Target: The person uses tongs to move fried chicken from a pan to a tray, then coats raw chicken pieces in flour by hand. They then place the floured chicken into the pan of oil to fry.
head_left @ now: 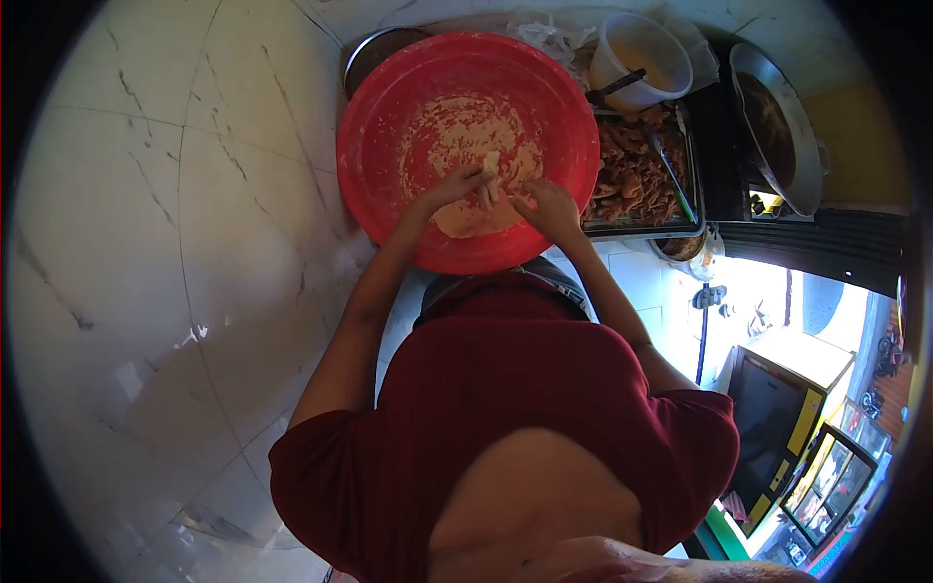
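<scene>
A wide red basin (364,146) holds dry pale flour (466,131) across its bottom, with a smoother patch towards my body. My left hand (457,187) is closed over the basin on a long, pale flour-coated piece (492,175), whose exact kind I cannot make out. Just to the right, at the basin's near right side, my right hand (549,209) is held low with its fingers apart. I see nothing in it, and a small gap separates it from the coated piece.
Right of the basin stands a tray of browned fried pieces (622,170) with tongs (671,175) lying across it. Behind are a white bucket (637,87) and a clear plastic bag (549,39). A large metal pan (807,146) stands farther right. A tiled wall (146,243) rises at left.
</scene>
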